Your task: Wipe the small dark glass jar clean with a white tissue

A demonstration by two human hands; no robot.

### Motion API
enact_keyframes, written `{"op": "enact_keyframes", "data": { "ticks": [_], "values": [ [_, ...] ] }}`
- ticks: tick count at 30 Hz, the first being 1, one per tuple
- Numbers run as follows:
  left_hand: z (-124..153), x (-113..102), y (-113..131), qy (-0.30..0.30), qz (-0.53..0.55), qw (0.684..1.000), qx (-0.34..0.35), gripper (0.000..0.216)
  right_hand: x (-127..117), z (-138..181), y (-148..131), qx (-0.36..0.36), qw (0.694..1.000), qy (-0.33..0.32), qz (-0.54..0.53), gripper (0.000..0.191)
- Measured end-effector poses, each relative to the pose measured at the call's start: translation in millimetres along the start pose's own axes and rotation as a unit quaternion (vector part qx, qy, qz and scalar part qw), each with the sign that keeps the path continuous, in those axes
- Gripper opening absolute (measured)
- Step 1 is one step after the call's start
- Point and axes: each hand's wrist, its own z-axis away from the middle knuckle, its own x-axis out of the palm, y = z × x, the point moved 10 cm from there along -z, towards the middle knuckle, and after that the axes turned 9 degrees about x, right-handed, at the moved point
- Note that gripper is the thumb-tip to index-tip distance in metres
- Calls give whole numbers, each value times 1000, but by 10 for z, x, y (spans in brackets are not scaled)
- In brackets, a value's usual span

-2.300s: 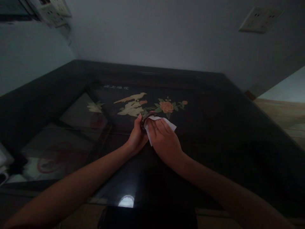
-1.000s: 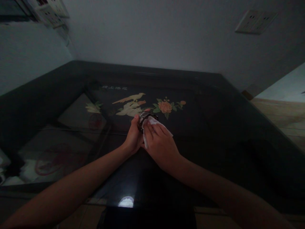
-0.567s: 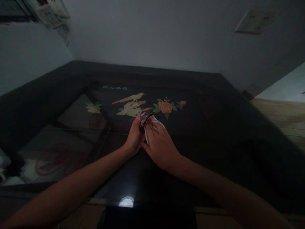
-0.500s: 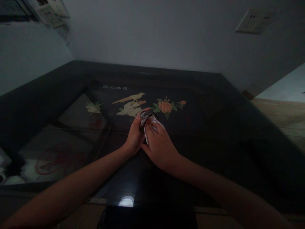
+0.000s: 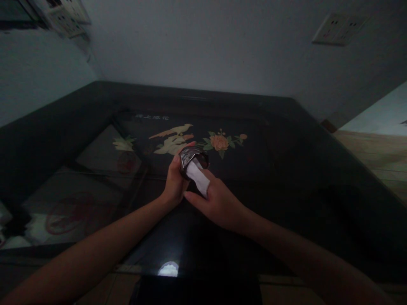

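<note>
A shiny, see-through glass cup (image 5: pixel 187 156) is tilted with its mouth towards me and to the right. My left hand (image 5: pixel 174 180) is wrapped around its left side, with the fingers partly behind it. A folded white tissue (image 5: pixel 199 178) reaches into the mouth of the cup, and its other end sticks out against my right hand (image 5: pixel 219 201). The right hand is curled close by the cup's right side, with the thumb pointing left below the tissue. Its fingertips are mostly hidden behind the tissue and the cup.
Beneath my hands is a dark, glossy table (image 5: pixel 276 212) with a bird-and-flower picture (image 5: pixel 219 142) and white lettering. A pale wall (image 5: pixel 203 46) stands behind it. Sockets (image 5: pixel 340 29) are on the wall at right, and power strips (image 5: pixel 66 21) at upper left.
My right hand has drawn back slightly from inside the cup, down and right. More of the tissue and the cup's rim now shows. The cup has turned and shifted a little left.
</note>
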Motion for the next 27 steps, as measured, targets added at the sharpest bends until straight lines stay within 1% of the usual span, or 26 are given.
{"op": "enact_keyframes", "data": {
  "ticks": [2, 5, 7, 9, 11, 15, 18, 23, 27],
  "values": [
    [-7, -22, -24, 8, -2, 1000, -9, 51, 58, 8, -30, -29, 995, 9, 95, 33],
    [-13, -52, -36, 10, -25, 1000, -4, 48, 153, 20, -33, -46, 969, 18, 241, 37],
    [-11, -44, -41, 1, -33, 999, -1, 47, 178, 30, -32, -51, 949, 35, 311, 45],
    [-6, -30, -48, -6, -33, 999, -2, 47, 192, 37, -18, -53, 933, 48, 353, 51],
    [-3, -28, -43, -2, -31, 1000, -1, 45, 203, 35, 11, -49, 926, 53, 370, 55],
    [2, -23, -46, 5, -20, 1000, -10, 43, 211, 18, 47, -47, 930, 53, 361, 60],
    [1, -29, -67, 7, -15, 1000, -22, 44, 208, 9, 36, -48, 931, 51, 359, 59],
    [-8, -21, -69, 3, -10, 1000, -21, 44, 220, 22, -18, -58, 925, 50, 372, 53],
    [-4, -2, -58, 4, -10, 1000, -21, 45, 243, 41, -24, -60, 930, 38, 361, 53]
  ]
}}
